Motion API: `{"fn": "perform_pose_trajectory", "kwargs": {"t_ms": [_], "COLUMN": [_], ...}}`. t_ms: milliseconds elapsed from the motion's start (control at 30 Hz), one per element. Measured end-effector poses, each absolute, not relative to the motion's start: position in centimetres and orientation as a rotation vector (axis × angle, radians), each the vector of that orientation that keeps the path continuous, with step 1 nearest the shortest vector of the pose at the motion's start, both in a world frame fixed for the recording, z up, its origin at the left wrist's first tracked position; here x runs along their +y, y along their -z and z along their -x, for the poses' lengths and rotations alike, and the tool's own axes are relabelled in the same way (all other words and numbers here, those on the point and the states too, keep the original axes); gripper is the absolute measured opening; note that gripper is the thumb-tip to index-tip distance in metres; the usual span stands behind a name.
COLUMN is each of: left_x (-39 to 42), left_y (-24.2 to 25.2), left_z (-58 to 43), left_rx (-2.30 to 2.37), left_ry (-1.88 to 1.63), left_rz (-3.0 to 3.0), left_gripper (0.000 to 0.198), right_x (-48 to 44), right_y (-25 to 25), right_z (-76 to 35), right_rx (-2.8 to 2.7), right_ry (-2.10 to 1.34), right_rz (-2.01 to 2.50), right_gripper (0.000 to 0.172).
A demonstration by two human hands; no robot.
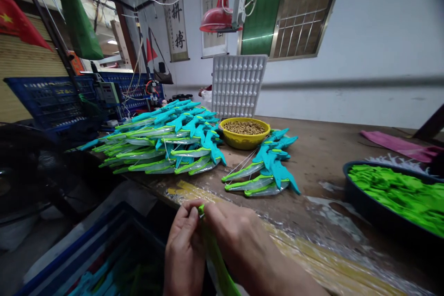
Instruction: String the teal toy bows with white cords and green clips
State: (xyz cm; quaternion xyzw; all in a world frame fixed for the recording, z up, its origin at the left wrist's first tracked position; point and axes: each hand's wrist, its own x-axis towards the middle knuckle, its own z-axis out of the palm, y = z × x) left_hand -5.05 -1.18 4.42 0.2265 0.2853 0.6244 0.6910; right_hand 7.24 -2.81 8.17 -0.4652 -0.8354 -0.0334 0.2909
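Near the table's front edge, my left hand (pixel 185 245) and my right hand (pixel 243 236) meet at the tip of a long green plastic piece with a clear part along it (pixel 219 266). Both hands have their fingers pinched at its upper end, and the rest hangs down between them. My right hand covers part of the piece. Just beyond lies a small group of turquoise-and-green plastic parts (pixel 274 162) with thin strings. To the left, a large pile of the same parts (pixel 187 125) is stacked in overlapping rows.
A yellow bowl (pixel 239 141) of brass-coloured rings stands behind, before an upright grey moulded tray (pixel 239 85). At right are a dark basin (pixel 367 203) of green pieces and a pink cloth (pixel 398 145). A blue crate (pixel 86 245) sits lower left. A red lamp (pixel 218 18) hangs overhead.
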Motion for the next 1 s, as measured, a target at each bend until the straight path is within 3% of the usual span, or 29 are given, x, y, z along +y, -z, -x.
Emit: {"fn": "perform_pose_trajectory", "kwargs": {"t_ms": [200, 400, 600, 767, 1000], "left_x": [-1.5, -0.9, -0.2, 0.1, 0.5], "left_y": [-4.5, -2.2, -2.4, -3.1, -2.0], "left_z": [5.2, 4.4, 3.6, 3.4, 3.2], "left_rx": [0.589, 0.66, 0.629, 0.594, 0.628], "left_ry": [-1.259, -1.193, -1.138, -1.078, -1.073], "left_rz": [-0.606, -0.689, -0.828, -0.801, -0.786], "left_gripper": [0.029, 0.041, 0.032, 0.029, 0.028], "right_x": [-2.9, -1.9, -1.1, -0.6, -1.9], "right_y": [-7.7, -7.6, -10.5, -8.5, -6.1], "right_z": [-7.0, -7.5, -9.3, -10.4, -11.4], "right_rx": [-2.295, -2.064, -1.648, -1.528, -1.84], "right_ry": [0.269, 0.46, -0.076, -0.46, -0.407], "right_rz": [1.224, 1.085, 1.0, 1.191, 1.056], "right_gripper": [0.031, 0.022, 0.018, 0.017, 0.015]}}
